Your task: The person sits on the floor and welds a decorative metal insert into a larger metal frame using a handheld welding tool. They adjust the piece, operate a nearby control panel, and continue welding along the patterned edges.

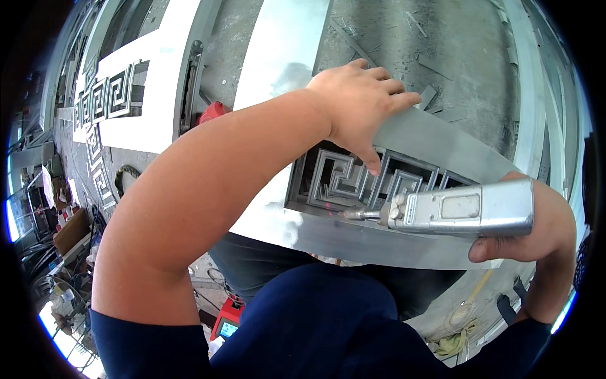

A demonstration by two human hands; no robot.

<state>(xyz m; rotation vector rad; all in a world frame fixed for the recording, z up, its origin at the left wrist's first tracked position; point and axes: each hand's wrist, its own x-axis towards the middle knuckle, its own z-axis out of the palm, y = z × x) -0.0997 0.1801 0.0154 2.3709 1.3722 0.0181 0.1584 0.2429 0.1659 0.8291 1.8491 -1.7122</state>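
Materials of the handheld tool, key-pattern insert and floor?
Handheld tool: likely metal housing, satin silver, with bright edge highlights.
Key-pattern insert: probably metal, bare grey, smooth; its bars glint.
Floor: looks like concrete, matte grey, unevenly stained.

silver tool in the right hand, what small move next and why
Perhaps ease the silver tool slightly left: its tip points toward red light spots at the lower edge of the fretwork, while the left hand rests on the panel.
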